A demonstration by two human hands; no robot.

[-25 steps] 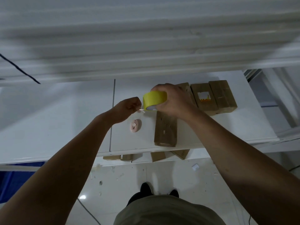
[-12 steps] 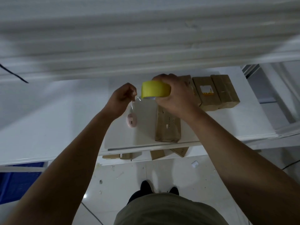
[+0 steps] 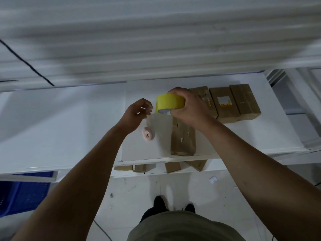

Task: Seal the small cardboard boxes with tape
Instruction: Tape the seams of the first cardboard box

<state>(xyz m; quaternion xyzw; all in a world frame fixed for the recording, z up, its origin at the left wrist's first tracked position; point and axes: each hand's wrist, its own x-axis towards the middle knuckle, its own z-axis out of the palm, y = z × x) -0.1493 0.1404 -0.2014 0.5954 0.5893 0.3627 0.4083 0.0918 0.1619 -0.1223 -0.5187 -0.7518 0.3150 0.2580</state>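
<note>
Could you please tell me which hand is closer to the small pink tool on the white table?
Left. The left hand, pinching a tape strip, is just beyond the pink tool; the right hand holds the yellow tape roll farther off to its right.

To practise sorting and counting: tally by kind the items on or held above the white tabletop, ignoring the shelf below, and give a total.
Cardboard boxes: 4
Yellow tape roll: 1
Pink oval tool: 1
Total: 6
</note>
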